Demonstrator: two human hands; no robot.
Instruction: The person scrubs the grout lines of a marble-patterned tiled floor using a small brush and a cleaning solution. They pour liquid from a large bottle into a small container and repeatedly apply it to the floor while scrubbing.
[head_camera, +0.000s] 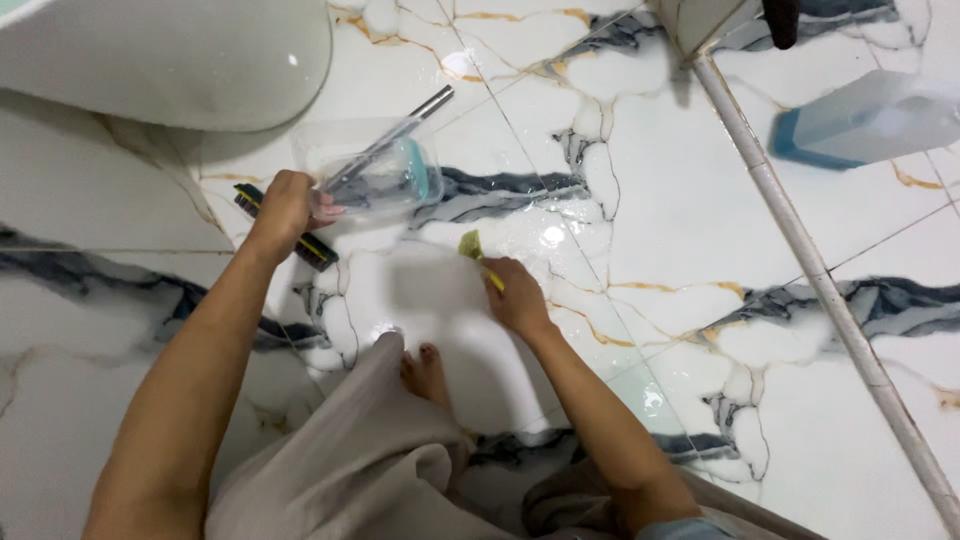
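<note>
Beige skirt below, left hand (285, 205) grips clear jug (375, 175); right hand (515, 295) clasps yellow-green sponge (471, 245).

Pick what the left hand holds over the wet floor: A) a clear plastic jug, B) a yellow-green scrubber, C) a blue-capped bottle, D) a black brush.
A: the left hand grips a clear jug tilted over the tiles, while the black brush lies on the floor under it and the scrubber is in the right hand.
</note>
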